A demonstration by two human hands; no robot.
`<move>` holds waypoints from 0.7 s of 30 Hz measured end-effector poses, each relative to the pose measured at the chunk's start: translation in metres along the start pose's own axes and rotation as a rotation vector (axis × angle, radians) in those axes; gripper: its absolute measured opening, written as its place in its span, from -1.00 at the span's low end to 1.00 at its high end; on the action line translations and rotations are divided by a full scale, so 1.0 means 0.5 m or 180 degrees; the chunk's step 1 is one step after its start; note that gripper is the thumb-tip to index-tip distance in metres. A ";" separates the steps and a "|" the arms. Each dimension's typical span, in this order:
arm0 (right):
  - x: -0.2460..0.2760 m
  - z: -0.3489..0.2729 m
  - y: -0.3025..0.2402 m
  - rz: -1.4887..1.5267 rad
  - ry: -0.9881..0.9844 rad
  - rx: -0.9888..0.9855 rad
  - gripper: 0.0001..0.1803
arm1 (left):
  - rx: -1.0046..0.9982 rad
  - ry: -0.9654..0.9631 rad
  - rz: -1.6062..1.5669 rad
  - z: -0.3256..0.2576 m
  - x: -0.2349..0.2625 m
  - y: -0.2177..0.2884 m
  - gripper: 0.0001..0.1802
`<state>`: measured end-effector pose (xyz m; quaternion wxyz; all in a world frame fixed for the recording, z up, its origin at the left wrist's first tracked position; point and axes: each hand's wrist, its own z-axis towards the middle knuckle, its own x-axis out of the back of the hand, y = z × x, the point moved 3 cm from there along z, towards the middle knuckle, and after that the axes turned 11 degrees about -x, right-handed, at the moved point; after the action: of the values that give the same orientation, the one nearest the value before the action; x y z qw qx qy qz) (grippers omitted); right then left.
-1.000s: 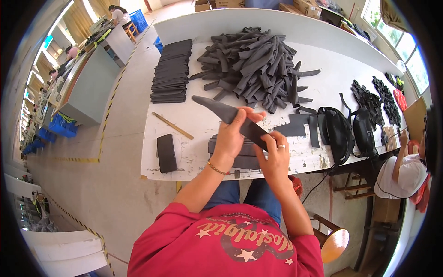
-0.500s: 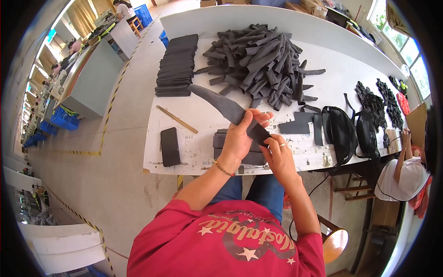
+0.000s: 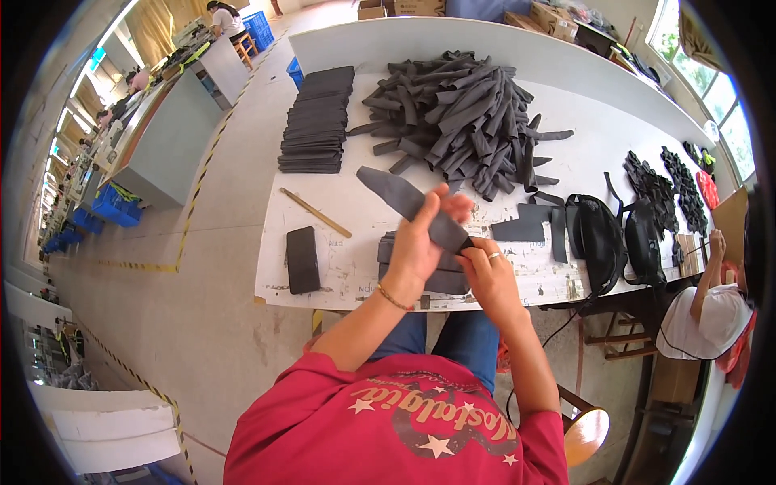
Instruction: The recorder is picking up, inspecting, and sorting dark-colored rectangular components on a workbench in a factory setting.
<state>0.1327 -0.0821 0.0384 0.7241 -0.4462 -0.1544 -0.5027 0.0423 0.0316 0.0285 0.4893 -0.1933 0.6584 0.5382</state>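
Observation:
A long dark grey fabric strip (image 3: 390,191) slants above the near part of the table, its free end pointing to the far left. My left hand (image 3: 419,242) has it between the thumb, which lies across its face, and the fingers behind, slightly smeared by motion. At the strip's near end, my right hand (image 3: 489,279) is closed in a pinch, a ring on one finger. Below both hands lies a low stack of dark grey pieces (image 3: 444,280), partly covered by my left hand. Farther off rises a big loose heap of similar strips (image 3: 461,113).
Left of the heap lies a neat stack of strips (image 3: 315,121). A wooden stick (image 3: 317,212) and a black phone (image 3: 303,260) rest at the table's left. Flat pieces (image 3: 521,224) and black bags (image 3: 596,242) lie right. Another person (image 3: 703,315) sits at far right.
The strip's free end has swung slightly to the right and down. My left fingers have shifted along it, while my right hand stays at its near end. The view has tilted a little.

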 end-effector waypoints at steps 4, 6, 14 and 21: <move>0.025 0.021 -0.005 0.0116 0.0131 0.0227 -0.77 | -0.0271 -0.0432 0.0156 0.010 -0.032 0.016 -0.64; 0.027 0.029 -0.006 0.0222 0.0224 0.0294 -0.76 | -0.0322 -0.0264 0.0167 0.001 -0.036 0.009 -0.65; 0.013 0.036 -0.012 0.0439 0.0216 0.0303 -0.77 | -0.0363 -0.0324 0.0008 -0.014 -0.021 -0.006 -0.66; 0.000 0.046 -0.012 0.0491 0.0197 0.0361 -0.76 | -0.0263 -0.0244 -0.0026 -0.018 -0.008 -0.020 -0.67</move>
<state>0.1328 -0.0643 0.0543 0.7892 -0.3993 -0.1254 -0.4494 0.0482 0.0187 0.0262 0.5079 -0.1953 0.6156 0.5700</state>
